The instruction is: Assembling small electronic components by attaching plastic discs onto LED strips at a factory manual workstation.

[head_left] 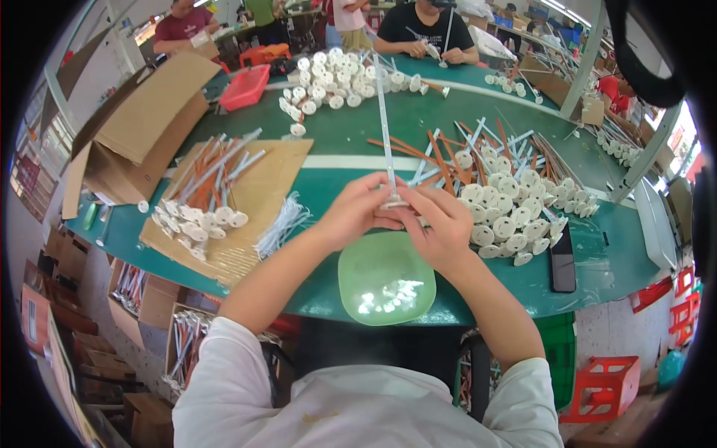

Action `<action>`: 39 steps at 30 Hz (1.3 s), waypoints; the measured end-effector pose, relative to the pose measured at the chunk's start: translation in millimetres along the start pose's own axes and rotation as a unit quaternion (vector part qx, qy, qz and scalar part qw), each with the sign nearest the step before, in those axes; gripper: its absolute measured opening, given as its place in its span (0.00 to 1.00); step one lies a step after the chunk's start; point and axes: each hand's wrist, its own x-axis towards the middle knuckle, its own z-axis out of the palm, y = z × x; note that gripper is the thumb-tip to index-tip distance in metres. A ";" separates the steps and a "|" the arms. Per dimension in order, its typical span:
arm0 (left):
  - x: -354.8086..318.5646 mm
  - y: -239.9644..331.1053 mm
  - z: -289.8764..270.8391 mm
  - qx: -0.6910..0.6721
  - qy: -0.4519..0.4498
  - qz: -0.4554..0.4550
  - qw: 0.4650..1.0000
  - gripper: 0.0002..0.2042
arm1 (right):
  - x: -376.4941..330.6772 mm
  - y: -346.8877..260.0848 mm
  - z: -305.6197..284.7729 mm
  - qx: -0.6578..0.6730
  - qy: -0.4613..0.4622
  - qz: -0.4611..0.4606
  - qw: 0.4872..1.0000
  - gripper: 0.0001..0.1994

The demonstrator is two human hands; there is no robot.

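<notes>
White rod [387,134] upright between both hands [357,211]

Lighting: bright, even, from overhead; soft shadows. Glare: on green bowl [386,278] and worktop [597,261]. Distortion: strong fisheye, black rim vignette. Focus: centre sharp, edges soft.

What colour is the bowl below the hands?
The bowl is light green, seen best in the head view.
</notes>
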 end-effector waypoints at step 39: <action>-6.2 -5.4 -18.5 0.010 -0.021 -0.020 1.000 0.18 | 4.3 -4.2 -12.1 0.115 -0.094 0.171 0.974 0.06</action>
